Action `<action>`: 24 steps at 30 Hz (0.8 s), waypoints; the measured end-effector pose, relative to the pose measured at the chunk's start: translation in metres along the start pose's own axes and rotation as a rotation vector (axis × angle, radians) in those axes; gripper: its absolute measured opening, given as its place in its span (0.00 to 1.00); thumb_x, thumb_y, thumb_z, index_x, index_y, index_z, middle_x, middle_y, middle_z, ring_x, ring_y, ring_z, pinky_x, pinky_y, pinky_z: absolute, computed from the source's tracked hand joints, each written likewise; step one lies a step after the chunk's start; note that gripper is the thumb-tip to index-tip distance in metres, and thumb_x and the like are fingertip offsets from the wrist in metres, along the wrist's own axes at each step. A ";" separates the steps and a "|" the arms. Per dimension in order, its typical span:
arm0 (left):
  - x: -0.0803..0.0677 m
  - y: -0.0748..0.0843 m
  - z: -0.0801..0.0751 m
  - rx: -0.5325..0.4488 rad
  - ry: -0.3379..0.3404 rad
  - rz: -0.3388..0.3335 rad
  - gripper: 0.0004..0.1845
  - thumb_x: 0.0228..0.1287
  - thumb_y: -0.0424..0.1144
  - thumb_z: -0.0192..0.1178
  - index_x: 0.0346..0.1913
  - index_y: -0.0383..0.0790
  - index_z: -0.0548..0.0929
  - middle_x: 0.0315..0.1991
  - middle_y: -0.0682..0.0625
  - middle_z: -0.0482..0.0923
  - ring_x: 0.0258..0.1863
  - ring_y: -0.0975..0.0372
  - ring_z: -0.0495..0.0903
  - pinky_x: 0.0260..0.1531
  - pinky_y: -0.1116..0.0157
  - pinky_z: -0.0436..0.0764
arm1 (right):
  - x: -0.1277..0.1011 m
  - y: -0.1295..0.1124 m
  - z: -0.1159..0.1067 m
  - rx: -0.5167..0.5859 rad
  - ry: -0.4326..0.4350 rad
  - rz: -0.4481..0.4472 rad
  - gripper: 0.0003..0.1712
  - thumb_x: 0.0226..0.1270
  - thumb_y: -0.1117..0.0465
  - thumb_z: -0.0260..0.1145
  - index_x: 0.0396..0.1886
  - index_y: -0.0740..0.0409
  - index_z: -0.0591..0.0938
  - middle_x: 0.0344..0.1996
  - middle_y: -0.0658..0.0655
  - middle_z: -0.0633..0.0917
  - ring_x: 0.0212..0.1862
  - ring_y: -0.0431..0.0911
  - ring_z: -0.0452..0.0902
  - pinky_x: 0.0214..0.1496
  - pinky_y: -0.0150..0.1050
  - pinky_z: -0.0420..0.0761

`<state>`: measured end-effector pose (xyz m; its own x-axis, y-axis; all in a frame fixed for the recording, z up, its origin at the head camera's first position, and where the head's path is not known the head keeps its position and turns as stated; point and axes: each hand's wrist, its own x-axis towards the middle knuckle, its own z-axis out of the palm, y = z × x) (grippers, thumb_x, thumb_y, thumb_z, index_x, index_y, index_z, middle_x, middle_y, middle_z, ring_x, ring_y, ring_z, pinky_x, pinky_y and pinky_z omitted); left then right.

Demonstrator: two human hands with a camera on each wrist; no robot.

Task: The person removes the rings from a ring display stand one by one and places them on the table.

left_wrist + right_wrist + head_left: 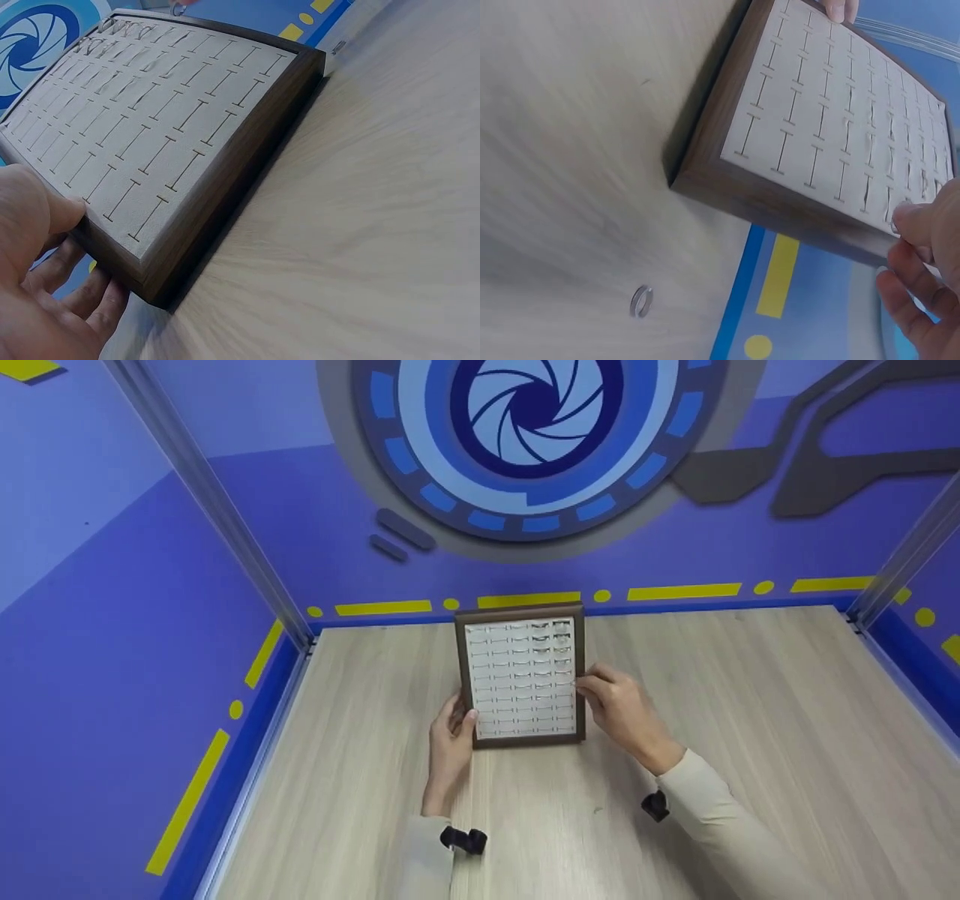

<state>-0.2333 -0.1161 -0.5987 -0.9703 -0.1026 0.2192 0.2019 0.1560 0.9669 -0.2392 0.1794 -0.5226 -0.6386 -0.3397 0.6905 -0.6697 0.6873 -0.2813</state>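
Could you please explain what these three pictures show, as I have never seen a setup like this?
A person works with bare hands; no machine is involved. The wide picture comes from a camera on the head, the other two from cameras on each wrist. On the wooden table a ring tray with a dark frame and rows of slots is propped up, some top slots holding rings. The left hand grips its left edge, the right hand its right edge. One loose ring lies on the table.

No readable text, label, brand or number appears in any view. The wall (112,660) bears only shapes.
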 end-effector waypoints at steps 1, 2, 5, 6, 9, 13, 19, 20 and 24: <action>0.000 0.000 0.000 0.002 -0.001 -0.004 0.26 0.78 0.28 0.60 0.74 0.27 0.72 0.66 0.31 0.80 0.68 0.42 0.80 0.72 0.50 0.79 | -0.002 0.002 -0.002 -0.006 -0.005 0.011 0.07 0.63 0.78 0.75 0.36 0.65 0.90 0.34 0.56 0.86 0.33 0.49 0.85 0.36 0.40 0.90; 0.000 0.000 0.000 0.008 0.000 -0.002 0.26 0.78 0.28 0.60 0.74 0.27 0.72 0.66 0.31 0.80 0.67 0.42 0.80 0.72 0.50 0.79 | -0.004 0.003 -0.003 -0.014 -0.009 0.021 0.07 0.63 0.78 0.75 0.36 0.64 0.90 0.33 0.55 0.86 0.33 0.49 0.85 0.36 0.39 0.90; 0.000 0.002 0.000 0.009 0.000 -0.018 0.26 0.78 0.28 0.60 0.75 0.28 0.72 0.67 0.32 0.80 0.68 0.43 0.80 0.73 0.51 0.79 | -0.009 0.008 -0.007 -0.039 -0.026 0.067 0.07 0.64 0.77 0.75 0.35 0.63 0.90 0.33 0.54 0.85 0.34 0.48 0.86 0.36 0.40 0.90; 0.000 0.002 0.000 0.005 -0.002 -0.025 0.26 0.78 0.28 0.60 0.75 0.29 0.72 0.67 0.32 0.79 0.69 0.43 0.80 0.73 0.52 0.79 | -0.011 0.010 -0.008 -0.047 -0.032 0.082 0.07 0.64 0.77 0.75 0.35 0.63 0.90 0.33 0.54 0.86 0.34 0.48 0.86 0.36 0.40 0.90; 0.000 0.004 0.000 0.003 -0.001 -0.044 0.26 0.78 0.28 0.60 0.75 0.29 0.72 0.69 0.32 0.78 0.69 0.43 0.79 0.72 0.51 0.80 | -0.017 0.015 -0.012 -0.054 -0.061 0.122 0.07 0.64 0.77 0.75 0.36 0.63 0.91 0.33 0.54 0.86 0.34 0.47 0.85 0.35 0.40 0.90; 0.000 0.004 0.000 0.018 0.000 -0.062 0.27 0.78 0.29 0.60 0.76 0.30 0.71 0.70 0.31 0.77 0.69 0.41 0.79 0.71 0.50 0.80 | -0.025 0.021 -0.017 -0.053 -0.091 0.161 0.07 0.64 0.77 0.75 0.36 0.63 0.91 0.34 0.54 0.86 0.35 0.46 0.85 0.35 0.41 0.90; 0.001 0.004 0.000 0.021 0.003 -0.091 0.27 0.79 0.29 0.60 0.76 0.31 0.72 0.70 0.32 0.77 0.70 0.42 0.78 0.72 0.50 0.79 | -0.036 0.030 -0.021 -0.047 -0.100 0.177 0.09 0.63 0.78 0.75 0.35 0.62 0.91 0.34 0.54 0.87 0.35 0.47 0.86 0.36 0.43 0.90; 0.001 0.004 0.001 0.019 0.003 -0.085 0.27 0.79 0.29 0.59 0.76 0.31 0.72 0.70 0.32 0.77 0.70 0.42 0.79 0.72 0.50 0.80 | -0.037 0.031 -0.021 -0.047 -0.098 0.176 0.09 0.62 0.78 0.75 0.35 0.62 0.91 0.34 0.55 0.87 0.35 0.47 0.86 0.35 0.43 0.90; 0.001 0.004 0.001 0.012 0.003 -0.074 0.27 0.78 0.28 0.60 0.76 0.30 0.72 0.70 0.31 0.77 0.70 0.42 0.78 0.72 0.51 0.80 | -0.044 0.036 -0.023 -0.054 -0.097 0.171 0.09 0.61 0.79 0.75 0.34 0.63 0.91 0.33 0.55 0.87 0.34 0.47 0.86 0.34 0.42 0.90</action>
<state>-0.2339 -0.1148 -0.5950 -0.9822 -0.1168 0.1472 0.1277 0.1598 0.9789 -0.2267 0.2339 -0.5478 -0.7763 -0.2737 0.5678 -0.5290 0.7728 -0.3507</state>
